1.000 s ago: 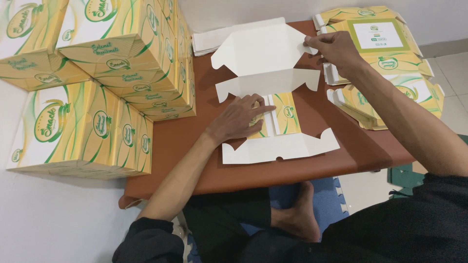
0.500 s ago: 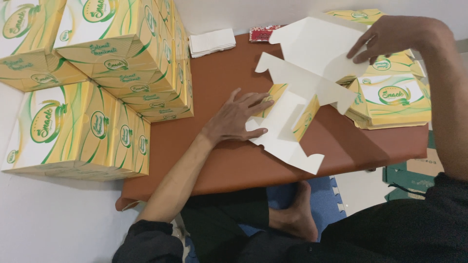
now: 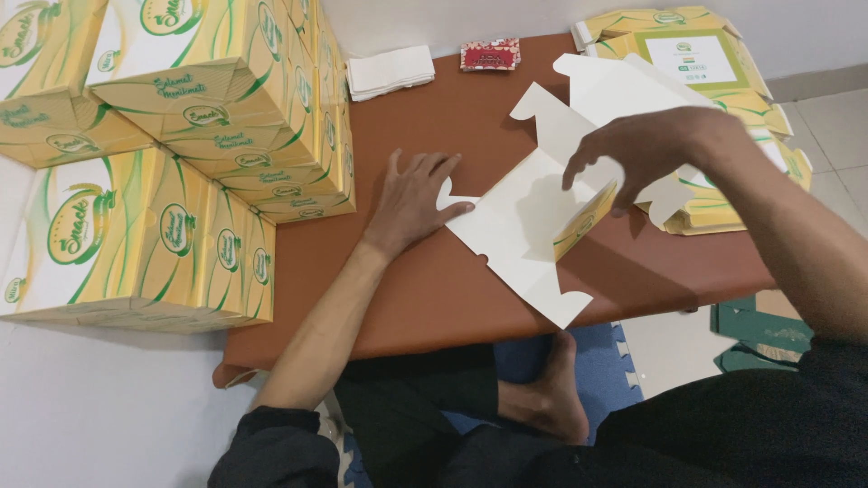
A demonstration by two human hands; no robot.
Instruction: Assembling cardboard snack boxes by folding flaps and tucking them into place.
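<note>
Stacked at the left edge of the low brown table [image 3: 434, 298], assembled yellow-and-green boxes [image 3: 181, 154] with oval green emblems stand piled two high, out of the way of the bare middle of the top. Beside them the person's left hand [image 3: 414, 194] lies flat, fingers spread, its fingertips pressing the near corner of an unfolded white carton blank [image 3: 520, 226], apparently to pin it against the table. The blank lies printed side down across the table's centre, one yellow-printed flap tilted upward. Over it the right hand [image 3: 633, 149] hovers arched and half open, fingers curled downward toward that raised flap, gripping nothing that can be made out. Behind, a folded white stack [image 3: 391, 70] and a small red packet [image 3: 490, 55] rest by the wall. At far right, flat yellow blanks [image 3: 723, 63] with a green-framed white panel wait in a pile.
</note>
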